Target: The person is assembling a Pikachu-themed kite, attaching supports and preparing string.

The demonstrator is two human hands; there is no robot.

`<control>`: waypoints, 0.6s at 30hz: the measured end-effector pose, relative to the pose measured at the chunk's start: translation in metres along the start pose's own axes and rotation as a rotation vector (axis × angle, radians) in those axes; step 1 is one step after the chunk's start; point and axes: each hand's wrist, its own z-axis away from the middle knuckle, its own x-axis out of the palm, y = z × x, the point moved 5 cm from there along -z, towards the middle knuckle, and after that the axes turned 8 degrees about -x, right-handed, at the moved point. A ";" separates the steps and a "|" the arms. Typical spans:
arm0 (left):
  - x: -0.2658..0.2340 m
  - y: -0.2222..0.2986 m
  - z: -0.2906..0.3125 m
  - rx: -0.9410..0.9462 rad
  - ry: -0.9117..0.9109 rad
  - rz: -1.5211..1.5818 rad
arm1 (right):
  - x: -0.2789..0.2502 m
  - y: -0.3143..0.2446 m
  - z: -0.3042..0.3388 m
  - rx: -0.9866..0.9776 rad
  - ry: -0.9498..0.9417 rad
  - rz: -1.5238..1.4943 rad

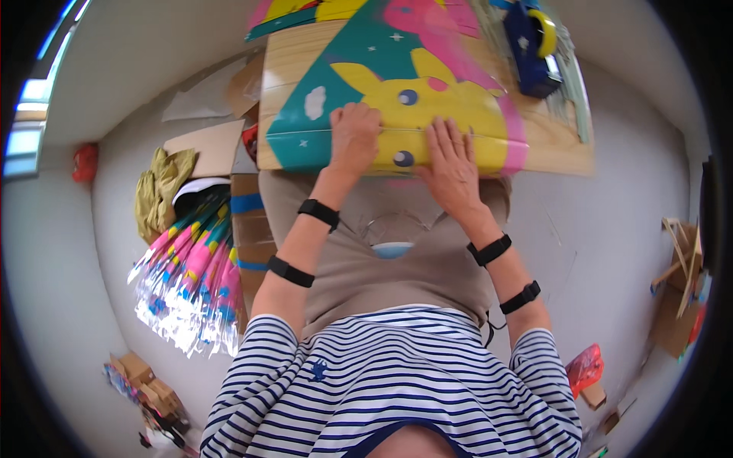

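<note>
A large printed sheet (294, 126) in green, yellow and pink, with a yellow long-eared cartoon figure, lies on the wooden tabletop (561, 149). A straight crease or seam runs across its near part, close to my lap. My left hand (355, 139) rests on the sheet where green meets yellow. Its fingers are curled closed, and what lies under them is hidden. On the yellow part, my right hand (452, 169) presses down flat, fingers stretched out and thumb pointing toward the left hand. The sheet's far side looks smeared.
A blue tape dispenser (528, 57) with yellow tape and several thin pale rods (574, 95) occupy the table's right side. More printed sheets (336, 9) lie at the far edge. On my left are a pile of colourful pieces with silvery strips (195, 282) and a cardboard box (252, 221).
</note>
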 end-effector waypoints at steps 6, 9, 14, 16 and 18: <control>-0.008 -0.006 0.004 -0.069 0.048 0.099 | 0.006 -0.002 0.003 0.005 -0.040 0.030; -0.025 -0.032 0.006 -0.105 0.068 0.028 | 0.005 -0.005 0.000 -0.014 -0.050 0.046; -0.041 -0.055 0.009 -0.160 0.114 0.081 | 0.006 -0.004 0.002 -0.009 -0.046 0.046; -0.038 -0.047 0.008 -0.120 0.092 0.107 | 0.006 -0.004 0.002 -0.011 -0.042 0.042; -0.028 -0.032 0.007 -0.073 0.041 0.123 | 0.005 -0.004 0.002 -0.017 -0.041 0.048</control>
